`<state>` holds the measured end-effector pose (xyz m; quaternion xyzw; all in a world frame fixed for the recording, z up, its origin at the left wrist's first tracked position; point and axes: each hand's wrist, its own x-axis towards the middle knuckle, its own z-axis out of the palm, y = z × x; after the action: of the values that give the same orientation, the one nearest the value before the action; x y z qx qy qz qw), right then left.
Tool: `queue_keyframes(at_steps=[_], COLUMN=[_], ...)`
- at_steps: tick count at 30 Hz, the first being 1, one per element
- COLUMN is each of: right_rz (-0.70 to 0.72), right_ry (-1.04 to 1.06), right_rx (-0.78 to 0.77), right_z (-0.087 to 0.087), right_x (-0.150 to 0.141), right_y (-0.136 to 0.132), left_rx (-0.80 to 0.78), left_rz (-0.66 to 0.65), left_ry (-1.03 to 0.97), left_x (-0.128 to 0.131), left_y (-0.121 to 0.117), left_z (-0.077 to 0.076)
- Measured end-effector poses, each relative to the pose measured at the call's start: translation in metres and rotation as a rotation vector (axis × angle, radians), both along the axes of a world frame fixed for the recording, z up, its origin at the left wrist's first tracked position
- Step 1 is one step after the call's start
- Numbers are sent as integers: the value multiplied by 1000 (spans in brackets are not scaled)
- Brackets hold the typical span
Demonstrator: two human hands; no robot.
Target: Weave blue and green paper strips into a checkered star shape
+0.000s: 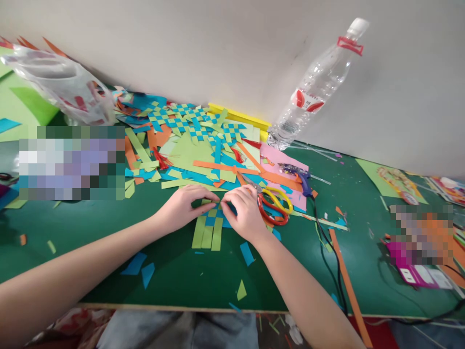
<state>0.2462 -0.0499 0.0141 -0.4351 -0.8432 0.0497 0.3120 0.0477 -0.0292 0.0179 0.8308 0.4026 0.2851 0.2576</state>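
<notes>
Between my hands lies a small weave of green and blue paper strips (207, 232), its green ends pointing toward me on the table. My left hand (185, 206) pinches its far edge with thumb and fingertips. Right beside it, my right hand (242, 211) has thumb and index finger closed at the weave's upper right edge. The fingers partly cover the woven part. Scissors (276, 213) with red and yellow handles lie just past my right hand. Behind both hands is a pile of finished-looking blue and green woven pieces (198, 123).
A clear plastic bottle (308, 94) leans by the wall. A blue glue gun (305, 182) lies on pink paper, its black cable (337, 257) running to the front edge. A bag-lined cup (80, 92) stands at the back left. Paper scraps dot the green table (152, 300).
</notes>
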Motion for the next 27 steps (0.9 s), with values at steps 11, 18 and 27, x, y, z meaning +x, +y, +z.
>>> queue_keyframes(at_steps=[11, 18, 27], right_rz=[11, -2, 37], right_ry=[-33, -50, -5], right_rx=[-7, -26, -31], right_z=[0, -1, -3], right_x=[-1, -2, -2], right_y=[-1, -1, -3], left_rx=[57, -17, -46], left_rz=[-48, -45, -40], left_ry=[-18, -46, -49], left_x=[-4, -4, -3], left_y=[3, 3, 0], left_z=[-6, -7, -3])
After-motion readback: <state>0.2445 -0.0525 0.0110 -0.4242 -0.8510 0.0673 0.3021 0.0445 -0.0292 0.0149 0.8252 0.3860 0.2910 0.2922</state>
